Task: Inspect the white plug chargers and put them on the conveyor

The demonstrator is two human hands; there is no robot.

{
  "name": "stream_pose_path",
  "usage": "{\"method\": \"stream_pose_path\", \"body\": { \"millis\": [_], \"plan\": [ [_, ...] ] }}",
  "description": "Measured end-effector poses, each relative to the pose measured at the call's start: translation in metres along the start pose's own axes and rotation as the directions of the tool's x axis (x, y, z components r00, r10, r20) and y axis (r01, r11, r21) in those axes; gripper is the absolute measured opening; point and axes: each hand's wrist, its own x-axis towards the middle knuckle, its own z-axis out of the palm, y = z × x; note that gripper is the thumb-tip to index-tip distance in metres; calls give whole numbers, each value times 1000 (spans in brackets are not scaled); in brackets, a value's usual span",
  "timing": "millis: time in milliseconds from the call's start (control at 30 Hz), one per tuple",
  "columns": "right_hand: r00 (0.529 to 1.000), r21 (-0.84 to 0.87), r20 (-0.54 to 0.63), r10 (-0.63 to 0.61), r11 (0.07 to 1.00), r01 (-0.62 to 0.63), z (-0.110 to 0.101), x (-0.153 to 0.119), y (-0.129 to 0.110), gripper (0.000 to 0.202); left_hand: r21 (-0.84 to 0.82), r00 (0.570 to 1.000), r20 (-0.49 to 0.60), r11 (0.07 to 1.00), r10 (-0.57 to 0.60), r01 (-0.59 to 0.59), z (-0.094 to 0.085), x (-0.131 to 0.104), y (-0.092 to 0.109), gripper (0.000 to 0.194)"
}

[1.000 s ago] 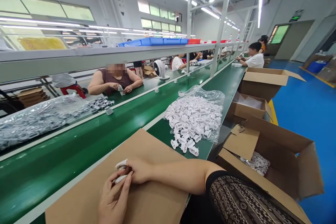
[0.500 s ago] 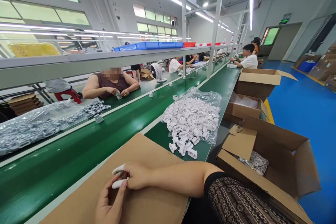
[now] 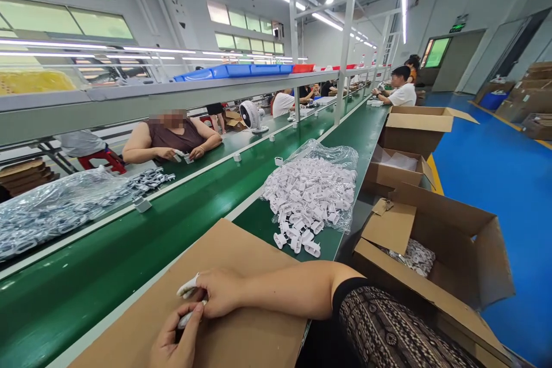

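My right hand [image 3: 222,292] reaches in over a sheet of brown cardboard [image 3: 254,336]. White finger cots cover its index finger [image 3: 188,286] and its thumb [image 3: 185,319]. Finger and thumb stand apart, and no part shows between them. My left hand [image 3: 176,340] comes up from the bottom edge, its fingertips closed around the cot on my right thumb. Beyond the cardboard lies a heap of small white plastic housings [image 3: 310,192] on a clear plastic bag [image 3: 345,155].
The green conveyor belt [image 3: 194,198] runs along the left, with a few small white parts on it. Across it a co-worker [image 3: 172,138] handles small parts beside bagged grey parts [image 3: 56,207]. Open cardboard boxes [image 3: 466,241] stand at my right. A shelf [image 3: 150,95] spans above the belt.
My left fingertips have shifted on the right thumb's cot, covering more of it. The co-worker's hands have moved apart. The view has turned slightly right.
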Motion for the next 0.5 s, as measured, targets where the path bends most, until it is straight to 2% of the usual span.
{"method": "stream_pose_path", "body": {
  "millis": [167,500],
  "plan": [
    [1000,-27,15,14,1000,-13,-4,-4,-6,63,15,998,11,998,-66,66,-1,-2,6,70],
    [999,6,44,32,999,-33,-7,-5,-9,65,5,997,23,998,-70,70,-1,-2,3,70]
  ]
}}
